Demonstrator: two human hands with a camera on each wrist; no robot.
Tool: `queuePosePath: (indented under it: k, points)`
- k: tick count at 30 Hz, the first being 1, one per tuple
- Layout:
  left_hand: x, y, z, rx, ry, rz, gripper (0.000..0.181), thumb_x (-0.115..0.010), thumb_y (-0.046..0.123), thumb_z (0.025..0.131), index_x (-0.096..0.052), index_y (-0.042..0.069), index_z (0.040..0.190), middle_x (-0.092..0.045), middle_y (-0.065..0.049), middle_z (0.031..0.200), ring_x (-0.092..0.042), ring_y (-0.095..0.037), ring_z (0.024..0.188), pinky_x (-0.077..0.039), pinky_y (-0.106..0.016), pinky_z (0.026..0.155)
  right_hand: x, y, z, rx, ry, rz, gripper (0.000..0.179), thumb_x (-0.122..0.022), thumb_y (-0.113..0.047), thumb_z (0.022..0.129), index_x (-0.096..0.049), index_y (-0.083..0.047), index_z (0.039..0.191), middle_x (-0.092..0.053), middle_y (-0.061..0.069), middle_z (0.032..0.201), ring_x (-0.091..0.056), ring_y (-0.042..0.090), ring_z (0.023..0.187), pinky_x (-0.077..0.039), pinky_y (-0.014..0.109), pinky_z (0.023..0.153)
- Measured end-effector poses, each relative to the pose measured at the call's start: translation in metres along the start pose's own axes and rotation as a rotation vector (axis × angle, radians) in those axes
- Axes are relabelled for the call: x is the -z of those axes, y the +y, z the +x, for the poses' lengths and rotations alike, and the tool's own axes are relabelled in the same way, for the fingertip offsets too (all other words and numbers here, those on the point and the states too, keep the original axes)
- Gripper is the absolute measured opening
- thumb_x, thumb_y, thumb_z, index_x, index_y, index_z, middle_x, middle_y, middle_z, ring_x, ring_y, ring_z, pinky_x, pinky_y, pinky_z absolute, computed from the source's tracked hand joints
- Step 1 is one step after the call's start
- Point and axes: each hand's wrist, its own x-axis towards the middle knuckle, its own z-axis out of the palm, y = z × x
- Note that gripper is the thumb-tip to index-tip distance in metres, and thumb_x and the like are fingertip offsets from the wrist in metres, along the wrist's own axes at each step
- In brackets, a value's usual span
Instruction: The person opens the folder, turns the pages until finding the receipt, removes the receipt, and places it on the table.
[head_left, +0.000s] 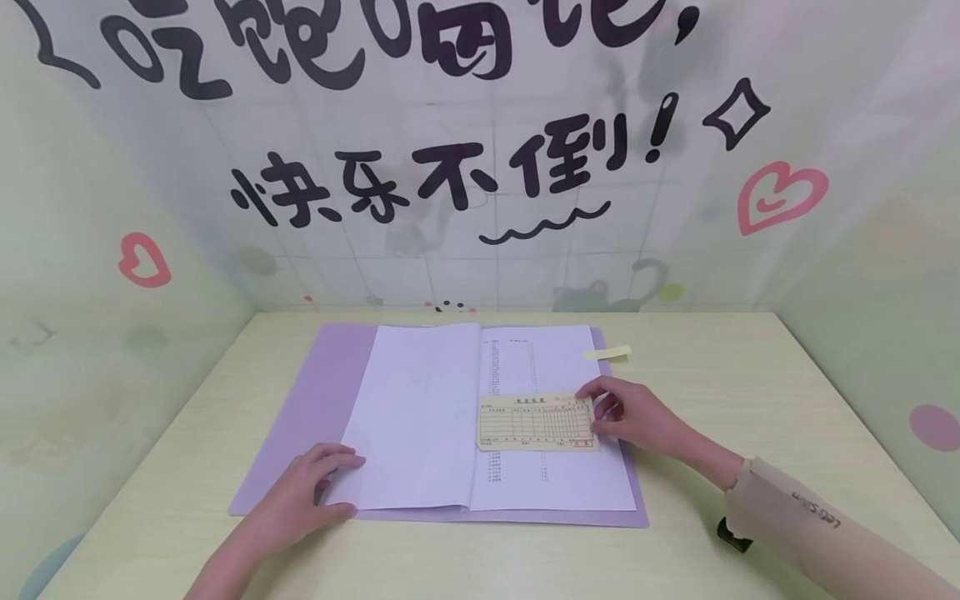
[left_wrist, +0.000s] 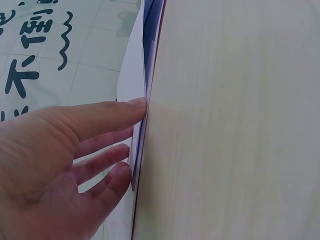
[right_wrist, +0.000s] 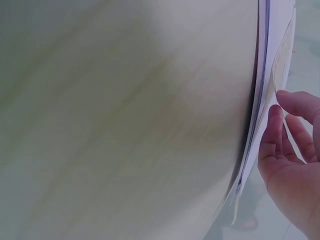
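A purple folder (head_left: 318, 392) lies open on the table, with a blank white page (head_left: 420, 400) on its left and a printed list page (head_left: 577, 483) on its right. Across the list page lies a pale yellow receipt slip (head_left: 517, 427) with a ruled grid and red marks. The right hand (head_left: 641, 417) pinches the slip's right edge between thumb and fingers; in the right wrist view that edge of the slip (right_wrist: 278, 70) bends up off the page. At the blank page's lower left corner rests the left hand (head_left: 300, 492), fingers loosely spread on the paper.
A pale yellow strip (head_left: 615, 353) sticks out past the folder's upper right edge. The light wood table (head_left: 480, 562) meets a wall sheet (head_left: 420, 267) with large black lettering at the back. Side panels with hearts and dots flank the table.
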Motion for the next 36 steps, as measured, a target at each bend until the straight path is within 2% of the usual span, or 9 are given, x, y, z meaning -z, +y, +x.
queuePosePath:
  k: [10,14,24,36]
  points:
    - [0.001,0.001,0.001,0.017,-0.005,0.01,0.051,-0.087,0.015,0.07,-0.068,0.012,0.118,-0.06,-0.007,0.126,-0.056,-0.029,0.108,-0.057,-0.024,0.084,0.001,0.0,-0.002,-0.017,0.034,0.023,0.036,-0.075,-0.005,0.083,-0.064,-0.012,0.117,-0.066,0.003,0.095,-0.059,0.012,0.081,-0.053,0.02,0.072]
    - [0.001,0.002,0.001,0.02,-0.007,0.015,0.051,-0.087,0.016,0.07,-0.068,0.013,0.118,-0.06,-0.007,0.126,-0.056,-0.029,0.108,-0.057,-0.023,0.084,0.002,0.002,-0.003,-0.027,0.059,0.043,0.037,-0.074,-0.004,0.083,-0.064,-0.013,0.118,-0.067,0.005,0.104,-0.061,0.013,0.085,-0.054,0.02,0.073]
    - [0.0,0.002,0.001,0.019,-0.001,0.019,0.051,-0.087,0.017,0.07,-0.068,0.014,0.117,-0.06,-0.005,0.126,-0.056,-0.028,0.107,-0.056,-0.023,0.084,0.005,0.005,-0.004,0.003,0.137,0.158,0.033,-0.065,0.005,0.087,-0.064,-0.008,0.118,-0.066,0.01,0.12,-0.061,0.02,0.095,-0.057,0.021,0.08]
    - [0.0,0.001,0.001,0.018,0.001,0.011,0.051,-0.087,0.016,0.07,-0.068,0.014,0.118,-0.06,-0.006,0.126,-0.056,-0.028,0.107,-0.056,-0.023,0.083,0.015,0.01,-0.009,-0.006,0.219,0.159,0.033,-0.062,0.007,0.089,-0.064,-0.007,0.119,-0.065,0.013,0.124,-0.065,0.02,0.098,-0.056,0.017,0.083]
